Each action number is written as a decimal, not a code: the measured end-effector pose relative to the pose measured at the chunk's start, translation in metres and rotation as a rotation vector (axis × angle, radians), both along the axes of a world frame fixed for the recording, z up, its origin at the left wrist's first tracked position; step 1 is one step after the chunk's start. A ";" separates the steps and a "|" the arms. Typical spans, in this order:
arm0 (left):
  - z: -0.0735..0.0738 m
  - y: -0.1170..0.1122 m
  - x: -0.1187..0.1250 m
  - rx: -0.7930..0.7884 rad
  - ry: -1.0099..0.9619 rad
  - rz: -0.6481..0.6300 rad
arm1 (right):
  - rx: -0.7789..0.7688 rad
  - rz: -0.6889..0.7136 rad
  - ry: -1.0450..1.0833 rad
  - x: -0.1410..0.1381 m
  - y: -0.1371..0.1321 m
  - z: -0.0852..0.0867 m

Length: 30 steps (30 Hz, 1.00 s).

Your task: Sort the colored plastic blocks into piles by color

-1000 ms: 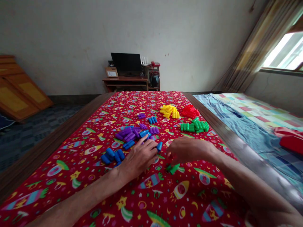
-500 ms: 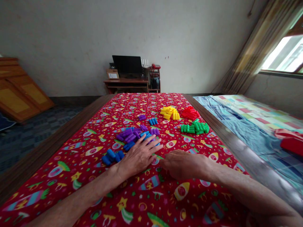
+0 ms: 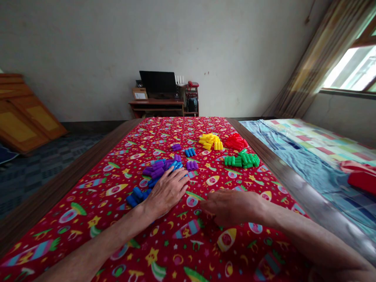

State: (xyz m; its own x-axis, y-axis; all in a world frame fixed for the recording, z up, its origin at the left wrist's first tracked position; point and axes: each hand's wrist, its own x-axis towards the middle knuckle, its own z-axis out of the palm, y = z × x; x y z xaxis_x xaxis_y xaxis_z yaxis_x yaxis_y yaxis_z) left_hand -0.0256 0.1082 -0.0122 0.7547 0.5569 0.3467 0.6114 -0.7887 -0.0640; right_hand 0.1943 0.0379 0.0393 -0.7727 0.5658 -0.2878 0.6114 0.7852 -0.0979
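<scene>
My left hand (image 3: 168, 191) lies palm down over a pile of small ridged plastic blocks, its fingers stretched forward and close together. Blue blocks (image 3: 176, 165) show just beyond its fingertips, and what is under the palm is hidden. Purple blocks (image 3: 155, 170) lie mixed with blue ones along the hand's far left side. More blue blocks (image 3: 135, 196) rest left of its wrist. To the right, my right hand (image 3: 232, 205) hovers low over or rests on the red cloth, its fingers loosely extended leftward. Nothing shows in it; its palm side is hidden.
Separate piles of yellow blocks (image 3: 210, 141), red blocks (image 3: 235, 140) and green blocks (image 3: 243, 159) lie farther right. Single purple (image 3: 176, 147) and blue pieces (image 3: 190, 152) sit beyond the mixed pile. A patterned red cloth (image 3: 188, 250) covers the table; a bed (image 3: 296, 141) stands right.
My left hand has drawn slightly left and its spread fingers have come together over the blue blocks, shifting some purple ones left. My right hand has moved slightly right and its fingers have loosened.
</scene>
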 end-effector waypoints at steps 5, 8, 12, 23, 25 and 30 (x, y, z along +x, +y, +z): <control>0.001 0.000 0.001 -0.017 0.009 0.014 | -0.053 0.018 0.218 0.006 0.018 0.005; -0.002 0.001 0.001 -0.010 -0.008 0.007 | 0.098 -0.177 0.408 0.030 0.048 0.015; -0.009 0.004 -0.001 0.028 -0.049 -0.012 | 0.483 -0.526 0.566 0.084 0.093 0.010; -0.001 0.000 0.002 0.021 -0.074 -0.069 | 0.566 -0.885 0.589 0.137 0.120 -0.028; 0.005 -0.004 0.009 -0.025 -0.138 -0.099 | 0.601 -0.904 0.606 0.141 0.120 -0.022; 0.010 -0.001 0.052 -0.288 -0.258 -0.119 | 0.678 -1.082 0.649 0.165 0.121 -0.014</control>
